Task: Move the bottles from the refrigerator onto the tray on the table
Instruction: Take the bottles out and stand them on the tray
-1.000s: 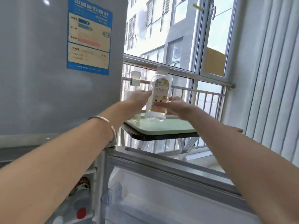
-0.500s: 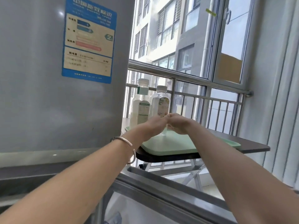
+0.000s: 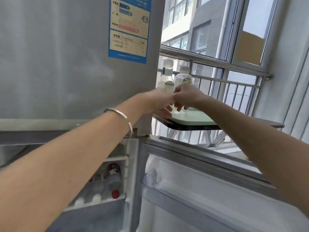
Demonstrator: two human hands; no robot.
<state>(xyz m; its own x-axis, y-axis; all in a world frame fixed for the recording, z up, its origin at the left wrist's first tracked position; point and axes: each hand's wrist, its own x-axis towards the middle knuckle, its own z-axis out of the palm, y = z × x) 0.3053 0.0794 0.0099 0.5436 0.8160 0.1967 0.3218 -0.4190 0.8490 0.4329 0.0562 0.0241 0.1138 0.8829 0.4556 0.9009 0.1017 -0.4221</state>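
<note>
Two bottles stand side by side on the pale green tray point(image 3: 195, 121): a white bottle with a green band point(image 3: 166, 76) and a clear bottle with a yellow label point(image 3: 183, 77). My right hand point(image 3: 186, 97) is wrapped around the lower part of the clear bottle. My left hand point(image 3: 161, 102) touches the right hand just left of that bottle's base, and its back hides whether its fingers grip. Several more bottles point(image 3: 113, 180) with red and white caps lie inside the open lower refrigerator compartment.
The grey refrigerator point(image 3: 58, 64) fills the left. Its open lower door point(image 3: 192, 190) with clear shelves juts out below my arms. The tray rests on a dark table point(image 3: 250, 126) by a railed window point(image 3: 234, 84). A silver bangle point(image 3: 123, 116) circles my left wrist.
The clear bottle has come down from mid-air onto the tray beside the green-banded bottle. Both hands stayed at it and sank toward its base. My view has tilted down toward the refrigerator.
</note>
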